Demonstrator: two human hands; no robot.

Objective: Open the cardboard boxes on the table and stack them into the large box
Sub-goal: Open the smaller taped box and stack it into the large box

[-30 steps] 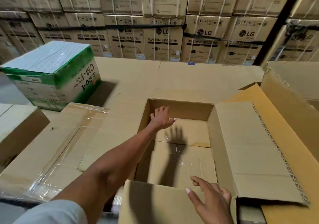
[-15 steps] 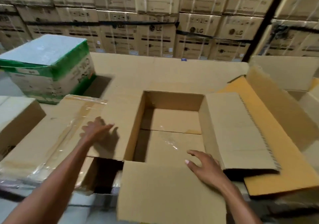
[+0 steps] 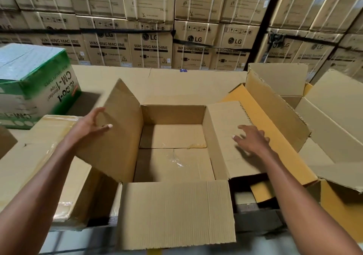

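Quick count: two hands, left hand [image 3: 92, 125] and right hand [image 3: 253, 138]. One open brown box [image 3: 172, 115] dead centre with four flaps out. One green-and-white box [image 3: 35, 82] at far left. One bigger open box [image 3: 330, 121] on the right. Too many LG washing machine cartons [image 3: 151, 46] stacked behind to count properly.

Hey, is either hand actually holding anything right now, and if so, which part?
The left hand grips the open box's left flap at its outer edge. The right hand holds nothing, fingers spread over the right flap.
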